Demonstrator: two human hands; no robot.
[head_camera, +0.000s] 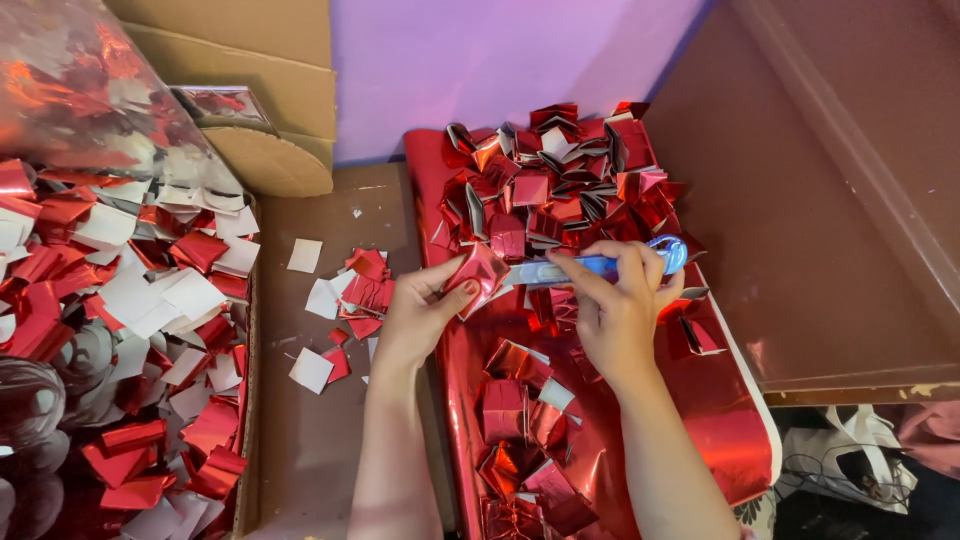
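**Currently: foil piece pinched at the left fingertips, blue cutter gripped in the right**

Centrally over the red foil sheet (740, 440), the left hand (425, 310) holds a folded red foil piece (478, 275). The piece sits at the fingertips, with the thumb on its upper edge and the curled fingers closed against its lower side. The right hand (620, 305) is closed around a blue cutter (600, 265), which lies level. The cutter's tip points left and meets the foil piece; its rounded end projects past the knuckles on the right.

Containers and contents:
- The cardboard box (246, 400) at the left is filled with loose red and white squares.
- A clear plastic bag (90, 90) at the upper left holds more red foil.
- The foil sheet carries a pile of folded pieces (560, 170) at its far end and a smaller group of folded pieces (520, 440) nearer the camera.

Loose scraps (340, 300) lie on the brown surface between the box and the sheet.

Both forearms enter from the bottom edge and converge upward. The left wrist is bent inward; the right palm faces down.
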